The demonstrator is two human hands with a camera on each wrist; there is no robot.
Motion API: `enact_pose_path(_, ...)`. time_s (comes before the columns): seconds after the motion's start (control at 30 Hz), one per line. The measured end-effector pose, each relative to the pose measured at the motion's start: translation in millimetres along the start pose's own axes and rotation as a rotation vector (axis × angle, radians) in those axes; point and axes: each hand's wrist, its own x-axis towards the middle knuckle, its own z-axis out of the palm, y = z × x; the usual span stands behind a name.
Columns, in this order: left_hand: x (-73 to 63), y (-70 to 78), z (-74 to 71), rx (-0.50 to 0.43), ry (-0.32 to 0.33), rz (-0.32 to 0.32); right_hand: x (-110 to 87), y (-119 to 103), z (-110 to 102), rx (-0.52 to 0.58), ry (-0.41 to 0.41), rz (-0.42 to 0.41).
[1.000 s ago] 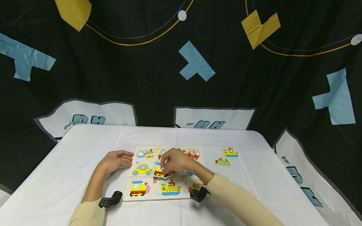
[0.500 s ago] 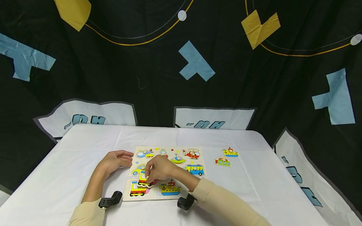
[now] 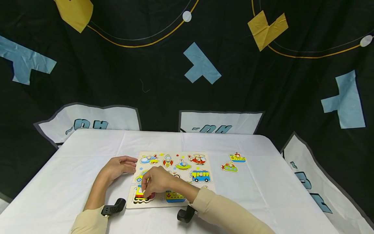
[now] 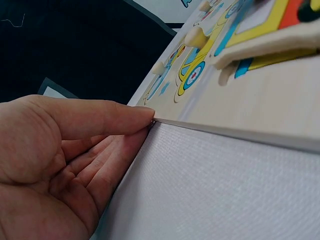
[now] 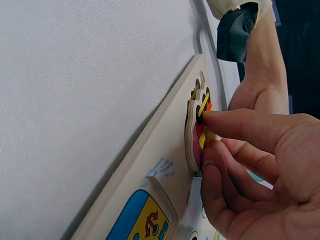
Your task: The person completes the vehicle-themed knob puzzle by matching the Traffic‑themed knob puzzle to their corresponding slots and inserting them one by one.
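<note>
My right hand (image 3: 159, 180) pinches the small knob of a wooden train puzzle piece (image 5: 196, 140) between thumb and fingers. The train lies slightly shifted over the matching train picture at the near left corner of the puzzle board (image 3: 159, 203), and its edge stands above the board's surface in the right wrist view. At the board's left edge, my left hand (image 3: 117, 167) touches the side with extended thumb and fingers; the thumb tip meets the edge in the left wrist view. A knobbed car piece (image 4: 192, 70) sits in the board near that hand.
Right of the board, a loose ship piece (image 3: 237, 158) and submarine piece (image 3: 229, 167) lie on the white table (image 3: 280, 195). On the board are a bus (image 3: 200, 175), helicopter (image 3: 198, 159), rocket (image 3: 168, 161) and flying saucer (image 3: 183, 164). A black curtain (image 3: 163, 84) hangs behind.
My right hand has carried the train piece from the board's middle toward the near left, down over the train picture. My left hand has stayed at the board's edge.
</note>
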Motion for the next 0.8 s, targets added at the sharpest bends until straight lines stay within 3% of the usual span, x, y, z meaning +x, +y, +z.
enact_pose_path(0.43, 1.3, -0.3, -2.3, -0.005, -0.010, 0.029, 0.6, -5.9, 3.0, 0.000, -0.062, 0.028)
enact_pose_path(0.8, 0.8, -2.1, 0.6, 0.000, -0.004, 0.012, -0.1, 3.9, -2.0, 0.031, -0.036, 0.028)
